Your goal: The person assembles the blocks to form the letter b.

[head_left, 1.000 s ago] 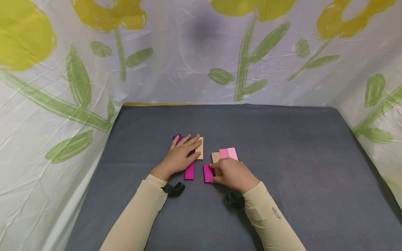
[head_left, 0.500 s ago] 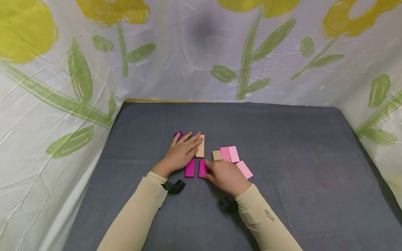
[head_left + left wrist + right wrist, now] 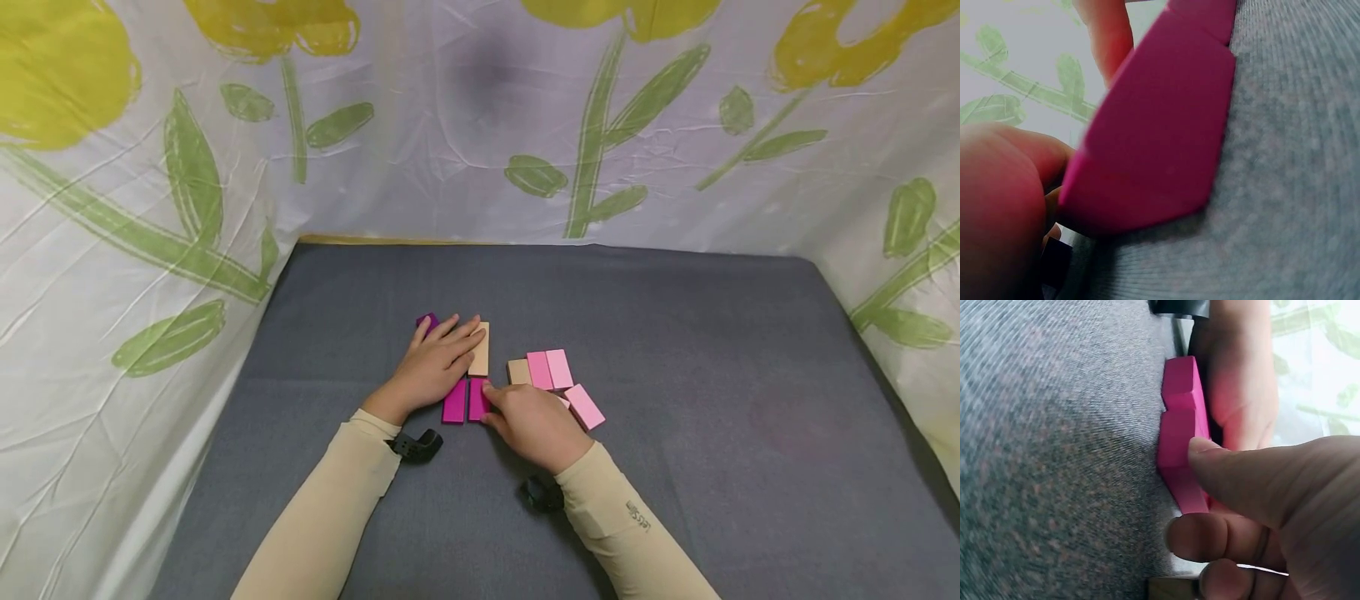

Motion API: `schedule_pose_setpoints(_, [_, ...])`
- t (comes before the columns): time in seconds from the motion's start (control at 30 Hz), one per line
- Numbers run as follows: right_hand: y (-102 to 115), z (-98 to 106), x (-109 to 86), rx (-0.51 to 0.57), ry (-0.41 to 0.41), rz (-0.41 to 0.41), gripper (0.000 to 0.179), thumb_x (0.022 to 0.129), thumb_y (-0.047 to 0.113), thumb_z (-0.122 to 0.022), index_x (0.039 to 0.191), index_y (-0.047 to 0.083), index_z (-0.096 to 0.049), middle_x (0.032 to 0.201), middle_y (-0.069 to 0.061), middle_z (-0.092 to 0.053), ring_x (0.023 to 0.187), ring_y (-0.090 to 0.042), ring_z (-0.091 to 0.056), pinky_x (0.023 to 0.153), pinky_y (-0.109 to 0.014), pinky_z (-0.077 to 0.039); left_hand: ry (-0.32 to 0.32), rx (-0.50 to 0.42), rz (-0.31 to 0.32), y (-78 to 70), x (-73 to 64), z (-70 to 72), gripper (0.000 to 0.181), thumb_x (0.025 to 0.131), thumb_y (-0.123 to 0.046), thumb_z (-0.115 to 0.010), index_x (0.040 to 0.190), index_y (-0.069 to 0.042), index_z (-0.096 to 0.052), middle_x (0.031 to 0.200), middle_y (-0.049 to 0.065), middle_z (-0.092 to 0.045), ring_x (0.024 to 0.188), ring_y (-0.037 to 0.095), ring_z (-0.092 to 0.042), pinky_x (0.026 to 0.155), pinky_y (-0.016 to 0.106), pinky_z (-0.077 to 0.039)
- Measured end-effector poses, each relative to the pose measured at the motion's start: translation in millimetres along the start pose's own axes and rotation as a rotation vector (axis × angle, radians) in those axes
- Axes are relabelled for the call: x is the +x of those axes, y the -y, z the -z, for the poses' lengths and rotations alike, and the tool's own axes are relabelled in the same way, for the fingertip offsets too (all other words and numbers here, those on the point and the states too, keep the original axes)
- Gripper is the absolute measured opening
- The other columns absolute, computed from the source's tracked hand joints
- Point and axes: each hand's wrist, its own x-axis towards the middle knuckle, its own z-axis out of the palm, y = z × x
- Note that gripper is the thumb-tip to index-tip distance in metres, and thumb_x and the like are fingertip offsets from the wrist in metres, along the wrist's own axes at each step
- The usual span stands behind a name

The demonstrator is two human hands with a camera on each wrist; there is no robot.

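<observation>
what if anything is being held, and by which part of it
The right hand pinches the right-hand magenta block by its right side; the left hand lies spread, gripping nothing.

Pictured up close holding a magenta block [image 3: 1176,440] in the right hand [image 3: 1285,494], with the thumb tip against its edge. Shown over grey cloth [image 3: 1054,456] with a second magenta block [image 3: 1179,382] and the left hand [image 3: 1238,381] beyond the thumb, and a partly cropped wood-toned block [image 3: 1169,589] beside the curled fingers.

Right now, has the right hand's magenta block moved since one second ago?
Yes: that magenta block moved left, nearer the left edge of the gray tabletop.
</observation>
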Motion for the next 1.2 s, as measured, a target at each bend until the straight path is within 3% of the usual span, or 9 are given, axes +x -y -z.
schedule_pose_setpoints(0.27, [-1, -3, 1.6, 0.006, -0.006, 0.012, 0.044, 0.098, 0.026, -0.076, 0.138, 0.008, -0.07, 0.104, -0.01, -0.08, 0.081, -0.021, -0.075, 0.073, -0.041, -0.063, 0.014, 0.014, 0.002, 0.2, 0.8, 0.5, 0.05, 0.113, -0.032, -0.044, 0.162, -0.022, -0.043, 0.172, -0.005, -0.029, 0.162, 0.029, -0.019, 0.129, 0.057, 0.007])
schedule_pose_setpoints(0.8, [-2, -3, 1.5, 0.006, -0.021, 0.015, 0.044, 0.098, 0.027, -0.077, 0.138, 0.009, -0.071, 0.099, -0.009, -0.08, 0.078, -0.021, -0.074, 0.071, -0.042, -0.062, 0.006, 0.009, 0.005, -2.1, 0.1, 2.0, 0.05, 0.113, -0.032, -0.044, 0.161, -0.022, -0.044, 0.171, -0.006, -0.031, 0.162, 0.028, -0.02, 0.129, 0.057, 0.006])
schedule_pose_setpoints(1.03, [-4, 0, 2.2, 0.036, 0.002, 0.024, 0.048, 0.101, 0.029, -0.072, 0.141, 0.003, -0.066, 0.108, -0.012, -0.079, 0.087, -0.02, -0.075, 0.078, -0.041, -0.063, 0.012, 0.012, 0.015, -0.9, 0.4, 0.6, 0.05, 0.113, -0.033, -0.042, 0.162, -0.024, -0.043, 0.171, -0.007, -0.03, 0.162, 0.028, -0.019, 0.129, 0.057, 0.006])
schedule_pose_setpoints(1.2, [-9, 7, 2.3, 0.038, -0.044, 0.013, 0.045, 0.101, 0.024, -0.073, 0.138, 0.0, -0.068, 0.107, -0.011, -0.078, 0.09, -0.02, -0.073, 0.083, -0.04, -0.062, 0.004, 0.012, 0.008, 0.0, 0.7, -0.5, 0.05, 0.113, -0.033, -0.042, 0.162, -0.024, -0.043, 0.171, -0.008, -0.029, 0.162, 0.027, -0.02, 0.13, 0.056, 0.007])
